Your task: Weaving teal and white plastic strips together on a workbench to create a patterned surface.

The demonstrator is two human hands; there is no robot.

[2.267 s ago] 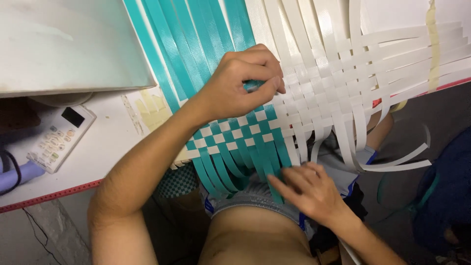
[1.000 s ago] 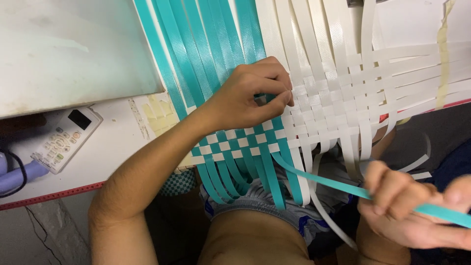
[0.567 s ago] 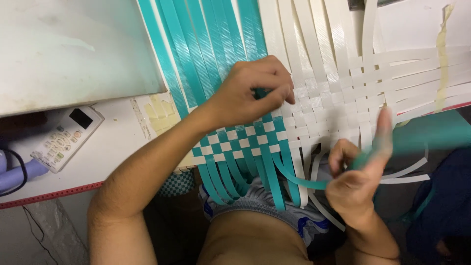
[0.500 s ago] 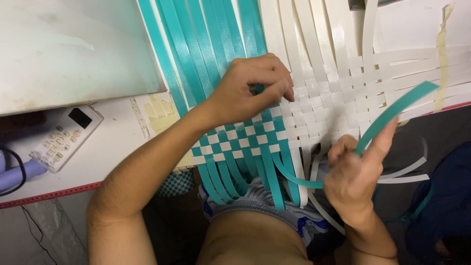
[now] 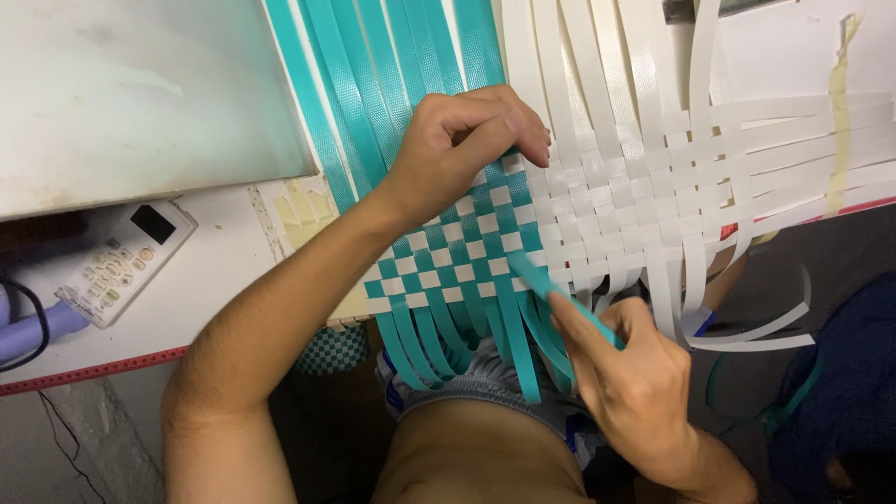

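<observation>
Head view shows the left hand (image 5: 457, 149) pressing flat on the woven mat (image 5: 523, 233) at the table (image 5: 215, 289) edge, while the right hand (image 5: 635, 373) pinches a teal strip (image 5: 551, 289) entering the weave, many strip ends hanging unwoven.

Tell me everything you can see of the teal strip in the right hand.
The teal strip is a flat, narrow, glossy band, plastic by the look of it, the same colour as the teal strands of the woven mat. It runs slantwise from the mat's lower edge, where teal and white checks meet, down to the right hand, whose fingers pinch it near the mat. Its far end is hidden under that hand. The left hand presses on the weave just above it.
</observation>
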